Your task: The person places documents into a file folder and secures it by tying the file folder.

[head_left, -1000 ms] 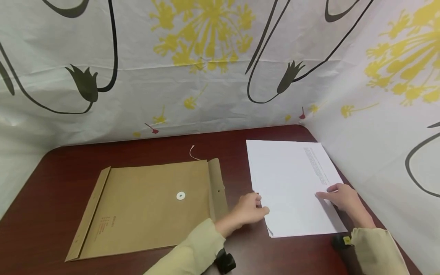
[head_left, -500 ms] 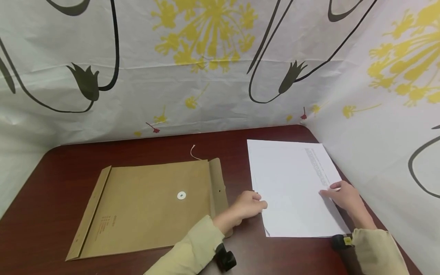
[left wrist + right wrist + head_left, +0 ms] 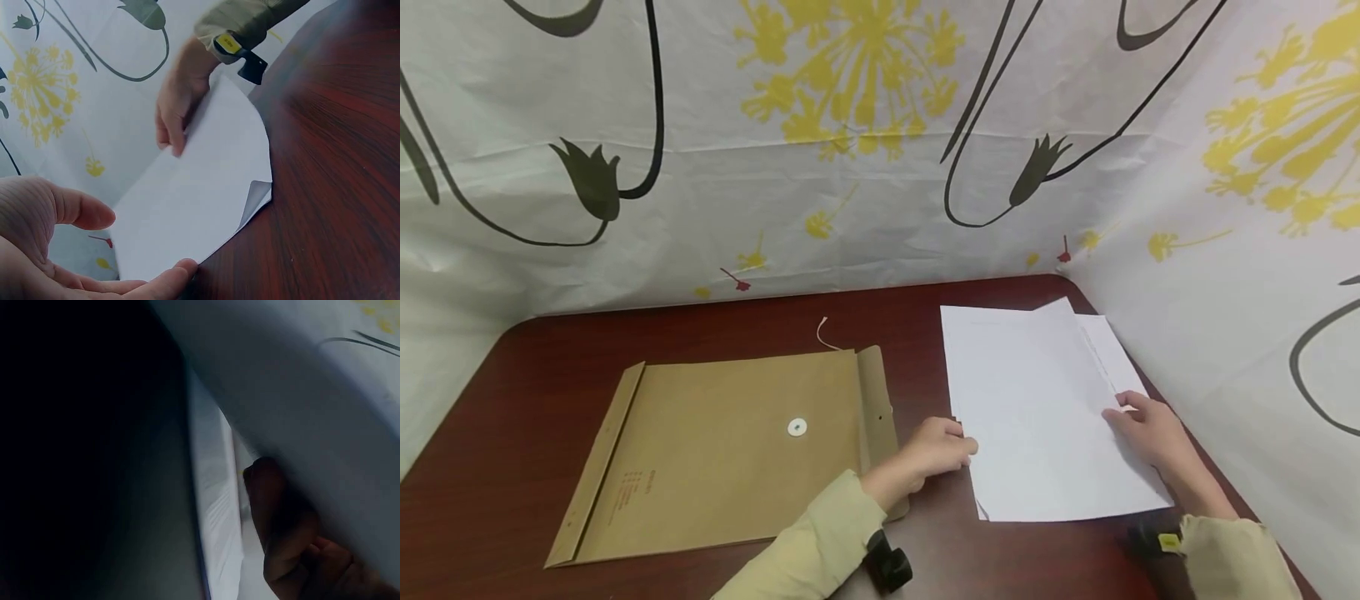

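Note:
A stack of white paper (image 3: 1022, 417) lies on the right of the table, its top sheet (image 3: 206, 169) skewed and its right side raised. My right hand (image 3: 1150, 429) pinches that sheet by its right edge; in the right wrist view, the fingers (image 3: 287, 544) press against the shaded sheet. At the stack's left edge is my left hand (image 3: 940, 450). The left wrist view shows its thumb (image 3: 87, 209) apart from the fingers, with fingertips touching the paper edge. One near corner of the paper is bent up. Printed lines on a lower sheet are mostly covered.
A brown string-tie document envelope (image 3: 730, 458) lies left of the paper, with a white button (image 3: 797, 427) and a flap (image 3: 877, 408) on its right side. A white string (image 3: 823, 333) sticks out behind it. Patterned sheeting (image 3: 850, 208) borders the table.
My right hand has lifted and turned the top sheet, so its far corner juts beyond the stack and covers most of the print. My left hand has shifted slightly left.

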Motion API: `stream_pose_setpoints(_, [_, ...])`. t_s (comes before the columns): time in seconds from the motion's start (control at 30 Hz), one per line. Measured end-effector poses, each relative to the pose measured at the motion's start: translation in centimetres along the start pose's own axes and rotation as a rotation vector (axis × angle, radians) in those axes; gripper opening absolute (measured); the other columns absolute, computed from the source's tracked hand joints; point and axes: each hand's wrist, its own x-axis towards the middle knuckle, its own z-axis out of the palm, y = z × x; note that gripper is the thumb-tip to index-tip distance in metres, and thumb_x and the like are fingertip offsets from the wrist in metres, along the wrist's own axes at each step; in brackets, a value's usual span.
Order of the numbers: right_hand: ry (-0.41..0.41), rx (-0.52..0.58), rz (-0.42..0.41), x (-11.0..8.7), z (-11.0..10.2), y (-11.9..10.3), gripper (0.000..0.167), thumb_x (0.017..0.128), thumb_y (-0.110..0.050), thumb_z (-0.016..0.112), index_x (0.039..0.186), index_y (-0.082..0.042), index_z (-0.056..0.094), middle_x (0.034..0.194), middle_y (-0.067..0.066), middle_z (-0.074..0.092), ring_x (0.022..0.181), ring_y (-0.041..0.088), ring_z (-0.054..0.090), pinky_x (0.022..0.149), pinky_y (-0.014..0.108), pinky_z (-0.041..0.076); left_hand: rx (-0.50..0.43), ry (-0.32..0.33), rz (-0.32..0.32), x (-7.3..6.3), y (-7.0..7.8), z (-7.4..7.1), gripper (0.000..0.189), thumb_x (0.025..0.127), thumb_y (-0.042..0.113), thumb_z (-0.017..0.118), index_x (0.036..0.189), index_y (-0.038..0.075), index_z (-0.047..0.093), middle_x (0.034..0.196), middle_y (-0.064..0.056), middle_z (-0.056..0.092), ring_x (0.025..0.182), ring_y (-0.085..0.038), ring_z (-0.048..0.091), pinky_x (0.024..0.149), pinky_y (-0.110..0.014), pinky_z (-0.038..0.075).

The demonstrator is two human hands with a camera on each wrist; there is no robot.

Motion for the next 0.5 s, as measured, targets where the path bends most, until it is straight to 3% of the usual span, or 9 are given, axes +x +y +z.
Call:
stream_pose_setpoints(0.13, [-0.025,0.124,0.032,-0.7,-1.1,-0.5,0.047,0.097,-0.031,0.046,0.121,0.010,0.045,0.108,0.032,0.053,0.084,0.028,0.050,0.068,0.032,0.036,-0.007,-0.014,-0.007,-0.1,-0.1,0.0,0.022,0.081,0.008,0.057,0.098,-0.005,0.060,0.070,-0.006,0.067,0.066,-0.011,0.060,0.066,-0.023,0.046])
stream_pose_setpoints(0.23, [-0.068,0.172,0.048,-1.2,-1.7,-0.8,0.054,0.097,-0.035,0.046,0.127,0.010,0.040,0.100,0.023,0.056,0.077,0.019,0.052,0.066,0.028,0.040,-0.035,-0.023,-0.011,-0.1,-0.2,0.0,0.039,0.084,0.009,0.058,0.119,-0.008,0.055,0.073,-0.007,0.067,0.067,-0.012,0.063,0.070,-0.025,0.051])
stream_pose_setpoints(0.3, [-0.087,0.205,0.052,-1.5,-1.9,-0.9,0.054,0.097,-0.035,0.047,0.127,0.009,0.040,0.092,0.015,0.059,0.070,0.015,0.054,0.063,0.028,0.042,-0.052,-0.020,-0.009,-0.2,-0.2,0.0,0.041,0.085,0.010,0.059,0.121,-0.010,0.053,0.074,-0.007,0.067,0.067,-0.013,0.063,0.068,-0.025,0.052])
stream_pose_setpoints(0.5, [-0.074,0.282,0.042,-2.3,-2.7,-1.2,0.045,0.097,-0.032,0.049,0.119,0.007,0.044,0.077,-0.004,0.059,0.064,0.012,0.055,0.059,0.027,0.044,-0.142,0.047,0.026,0.0,-0.3,0.0,0.019,0.086,0.009,0.062,0.099,-0.004,0.057,0.075,-0.005,0.062,0.059,-0.012,0.062,0.058,-0.026,0.053])
